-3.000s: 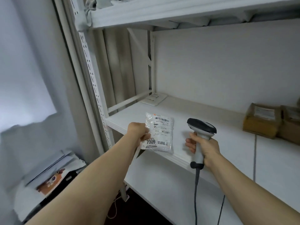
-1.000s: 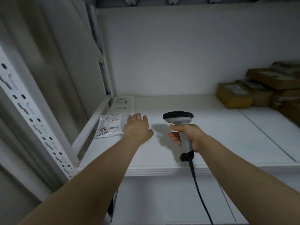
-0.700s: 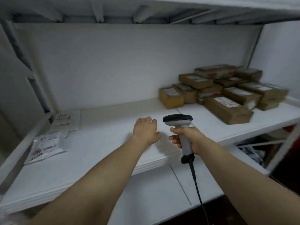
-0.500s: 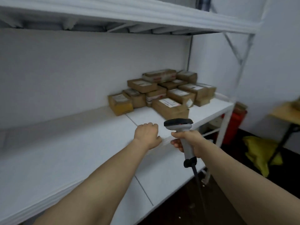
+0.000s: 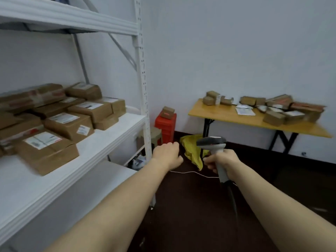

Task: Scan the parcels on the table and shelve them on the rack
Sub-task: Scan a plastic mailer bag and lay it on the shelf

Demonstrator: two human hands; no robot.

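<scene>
Brown cardboard parcels (image 5: pixel 274 110) heaped on yellow-topped folding table (image 5: pixel 227 119). Left of table: white metal rack (image 5: pixel 143 79), more taped cardboard boxes (image 5: pixel 69 122) shelved. Short of table: right hand (image 5: pixel 223 160) wrapped round grey handheld barcode scanner (image 5: pixel 211 142); left hand (image 5: pixel 166 155) empty, fingers loosely curled.

Soft, even, rather dim indoor light with a cool cast; its source is out of view, perhaps overhead. No hard shadows, only shade under the top shelf (image 5: pixel 72 20), up and left of the right hand's (image 5: pixel 221 161) grip on the scanner (image 5: pixel 213 142), whose head carries a dull sheen. Boxes (image 5: pixel 69 122) left of the grip are smeared, their labels unreadable. Parcels (image 5: pixel 276 115) on the table (image 5: pixel 236 119) beyond the grip blur worse toward the right edge. The rack post (image 5: pixel 143 88) bows with wide-angle distortion, and the forearms (image 5: pixel 118 206) swell near the bottom edge. The dark floor (image 5: pixel 190 206) below the grip loses detail.
</scene>
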